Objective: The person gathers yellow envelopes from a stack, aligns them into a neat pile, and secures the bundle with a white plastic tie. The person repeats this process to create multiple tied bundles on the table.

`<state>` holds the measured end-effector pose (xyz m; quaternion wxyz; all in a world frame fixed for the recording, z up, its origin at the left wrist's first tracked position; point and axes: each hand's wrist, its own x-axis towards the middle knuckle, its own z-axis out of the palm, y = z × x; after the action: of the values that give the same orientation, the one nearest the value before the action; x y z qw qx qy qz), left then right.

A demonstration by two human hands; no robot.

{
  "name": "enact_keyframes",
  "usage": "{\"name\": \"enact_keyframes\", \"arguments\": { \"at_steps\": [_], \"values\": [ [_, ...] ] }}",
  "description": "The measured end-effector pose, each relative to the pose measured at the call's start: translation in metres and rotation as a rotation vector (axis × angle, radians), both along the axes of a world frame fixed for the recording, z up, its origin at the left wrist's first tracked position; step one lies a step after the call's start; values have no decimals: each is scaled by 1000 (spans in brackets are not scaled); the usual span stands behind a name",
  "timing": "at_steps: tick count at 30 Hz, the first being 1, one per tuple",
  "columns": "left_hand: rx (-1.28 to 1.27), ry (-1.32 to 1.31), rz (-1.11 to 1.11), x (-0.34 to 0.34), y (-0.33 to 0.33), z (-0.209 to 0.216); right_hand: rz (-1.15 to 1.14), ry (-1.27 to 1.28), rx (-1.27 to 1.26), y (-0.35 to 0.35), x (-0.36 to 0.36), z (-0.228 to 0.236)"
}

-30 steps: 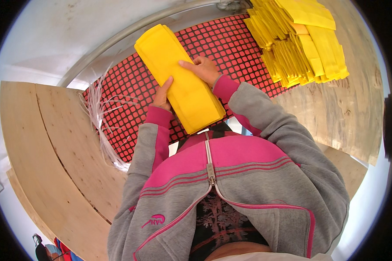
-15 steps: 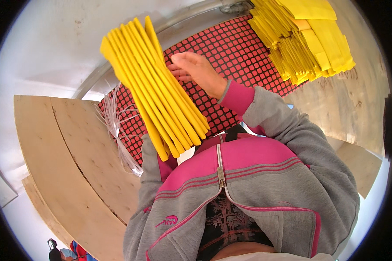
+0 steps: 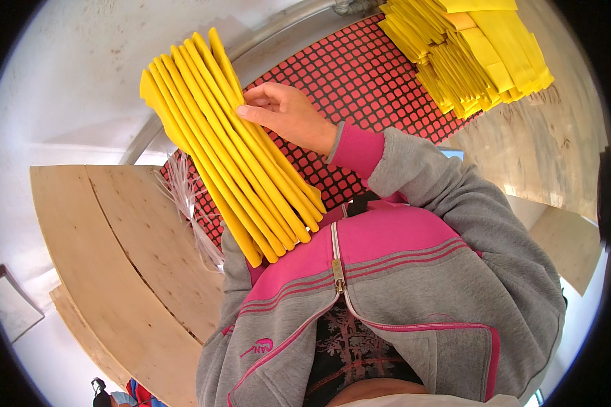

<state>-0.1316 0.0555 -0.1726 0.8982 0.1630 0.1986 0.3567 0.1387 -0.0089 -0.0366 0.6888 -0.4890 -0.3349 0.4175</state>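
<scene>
A thick bundle of folded yellow strips (image 3: 231, 149) stands upright and slanted in front of my chest, its folded edges side by side. My right hand (image 3: 282, 112) is at the bundle's upper right side, thumb and fingers apart, with the thumb tip touching the outer strip. The fingers curl loosely and grip nothing that I can see. My left sleeve (image 3: 237, 264) runs up behind the lower end of the bundle. The bundle hides my left hand completely.
A red and black grid-patterned mat (image 3: 319, 61) lies beyond the bundle. At far right, stacked yellow folded strips (image 3: 482, 61) rest partly on a wooden board (image 3: 543, 149). Thin white ties (image 3: 183, 186) hang by the wooden planks (image 3: 115, 251) at left.
My right hand has moved left against the bundle, its thumb now touching the outer strip and its fingers more curled. The bundle has shifted slightly left, its strips fanned wider.
</scene>
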Motion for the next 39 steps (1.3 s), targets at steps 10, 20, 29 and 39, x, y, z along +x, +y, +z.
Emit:
{"name": "enact_keyframes", "arguments": {
  "at_steps": [10, 20, 29, 39],
  "values": [
    [84, -76, -7, 43, 26, 21, 48, -237, -160, 8, 16, -2],
    [136, -121, -5, 62, 34, 30, 24, -249, -107, 10, 19, 1],
    [146, -134, -4, 66, 34, 32, 13, -213, -109, 10, 26, 1],
    [140, -137, 0, 54, 25, 29, -7, -202, -96, 13, 29, -2]
  ]
}}
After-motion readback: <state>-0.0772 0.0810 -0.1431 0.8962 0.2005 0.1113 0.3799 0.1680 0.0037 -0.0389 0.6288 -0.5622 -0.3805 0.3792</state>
